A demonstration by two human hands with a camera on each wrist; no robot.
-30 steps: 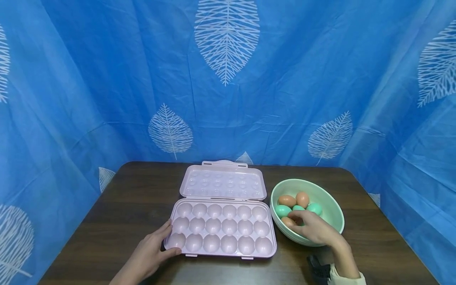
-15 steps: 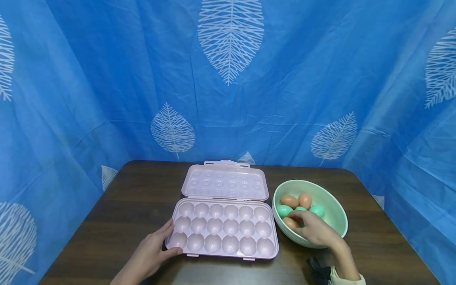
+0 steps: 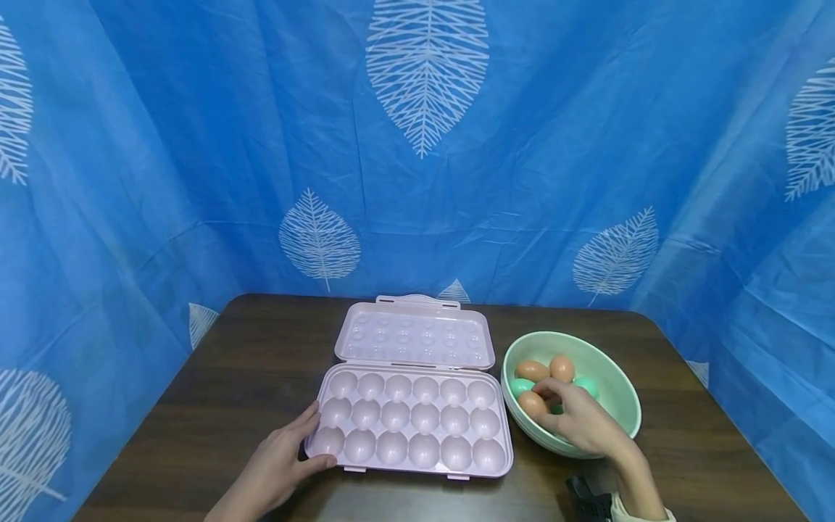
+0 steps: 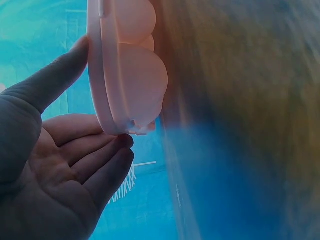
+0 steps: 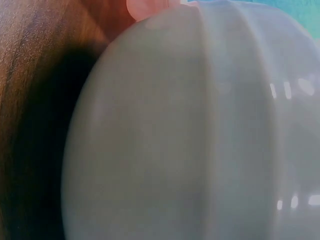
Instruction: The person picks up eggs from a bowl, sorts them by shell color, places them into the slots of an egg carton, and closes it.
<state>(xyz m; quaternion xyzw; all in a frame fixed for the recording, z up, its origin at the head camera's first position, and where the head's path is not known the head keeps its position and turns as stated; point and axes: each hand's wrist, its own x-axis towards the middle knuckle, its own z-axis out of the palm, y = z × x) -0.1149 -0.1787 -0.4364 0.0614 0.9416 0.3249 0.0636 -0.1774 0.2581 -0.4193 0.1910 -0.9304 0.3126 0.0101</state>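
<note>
In the head view, an opened pale pink egg box (image 3: 425,418) lies on the table with its cups bare. My left hand (image 3: 277,457) holds its near left corner, thumb at the front edge and fingers along the side. From the left wrist, my hand (image 4: 65,150) shows with thumb and fingertips touching the box's rim (image 4: 97,75). To the right, a light green bowl (image 3: 616,391) holds brown and green eggs. Inside it, my right hand (image 3: 580,420) pinches a brown egg (image 3: 533,404) between fingers and thumb. The bowl's outer wall (image 5: 150,125) fills the right wrist view, hiding that hand.
The box's lid (image 3: 415,337) lies folded back toward the far edge of the dark wooden table (image 3: 274,362). A blue cloth (image 3: 509,145) with white leaf prints hangs behind and at both sides. The bowl stands close beside the box.
The head view shifts slightly. My right hand rises a little with the brown egg, now covering the middle green egg. My left hand stays at the box's corner.
</note>
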